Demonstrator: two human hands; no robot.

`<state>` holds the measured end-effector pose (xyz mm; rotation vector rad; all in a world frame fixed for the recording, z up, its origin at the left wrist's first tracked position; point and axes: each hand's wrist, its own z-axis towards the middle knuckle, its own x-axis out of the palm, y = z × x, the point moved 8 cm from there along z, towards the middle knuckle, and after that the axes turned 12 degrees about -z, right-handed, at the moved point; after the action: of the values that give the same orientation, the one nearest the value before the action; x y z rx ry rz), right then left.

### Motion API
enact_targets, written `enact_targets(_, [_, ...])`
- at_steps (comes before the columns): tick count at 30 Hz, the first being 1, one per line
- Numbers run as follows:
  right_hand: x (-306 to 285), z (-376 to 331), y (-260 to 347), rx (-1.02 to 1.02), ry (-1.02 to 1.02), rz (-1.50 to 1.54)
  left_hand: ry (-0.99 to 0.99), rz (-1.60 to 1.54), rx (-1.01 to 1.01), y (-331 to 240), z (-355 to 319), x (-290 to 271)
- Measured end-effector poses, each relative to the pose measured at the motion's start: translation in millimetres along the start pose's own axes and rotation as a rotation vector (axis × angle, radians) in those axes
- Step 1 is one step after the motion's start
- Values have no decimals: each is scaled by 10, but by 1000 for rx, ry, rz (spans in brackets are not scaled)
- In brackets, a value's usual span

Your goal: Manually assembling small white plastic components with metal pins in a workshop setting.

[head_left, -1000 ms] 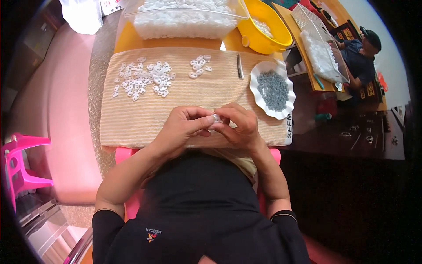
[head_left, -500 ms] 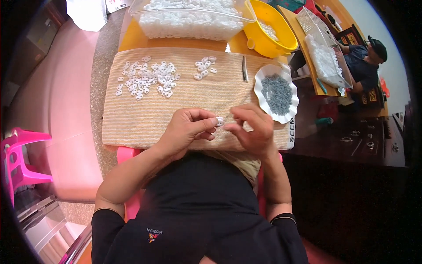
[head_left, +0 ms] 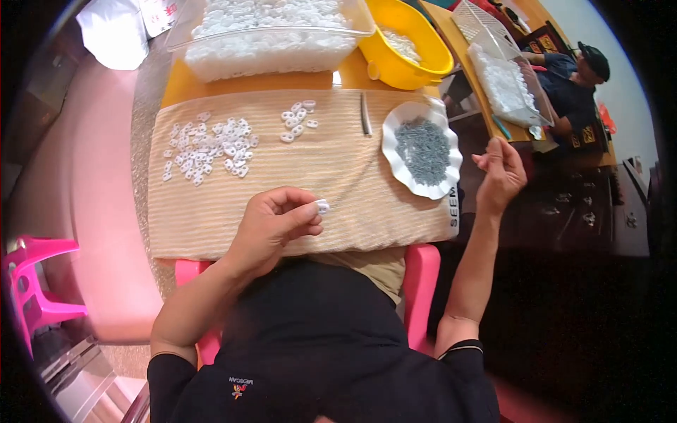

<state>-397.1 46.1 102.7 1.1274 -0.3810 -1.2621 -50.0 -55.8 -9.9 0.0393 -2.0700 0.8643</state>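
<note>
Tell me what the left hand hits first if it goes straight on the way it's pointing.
Probably the near-left rim of the white wavy-edged dish of grey pieces, across the striped cloth from the left hand. Hand height is unclear, so it might pass above the rim.

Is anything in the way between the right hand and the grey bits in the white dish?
From above, only the dish's wavy rim lies between the right hand and the grey bits; no other object shows between them.
</note>
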Motion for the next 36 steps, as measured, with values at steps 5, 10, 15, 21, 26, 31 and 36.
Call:
enact_targets(5, [184, -578, 497, -92, 260, 50, 22, -52, 41, -14, 0, 83])
enact_targets(10, [1141, -1603, 941, -120, 954, 118, 175, 294, 413, -194, -93, 236])
enact_targets(15, [1284, -1820, 672, 294, 977, 331, 291, 706, 737, -393, -224, 419])
enact_targets(21, [1339, -1821, 724, 311, 1007, 483, 295, 791, 827, -411, -304, 457])
enact_targets(26, [1375, -1835, 676, 398, 988, 533, 265, 767, 812, -406, -264, 416])
enact_targets(31, [1361, -1847, 587, 497, 963, 560, 269, 793, 862, -406, -234, 407])
enact_targets(36, [1372, -1863, 505, 546, 936, 608, 214, 644, 725, -275, -163, 279])
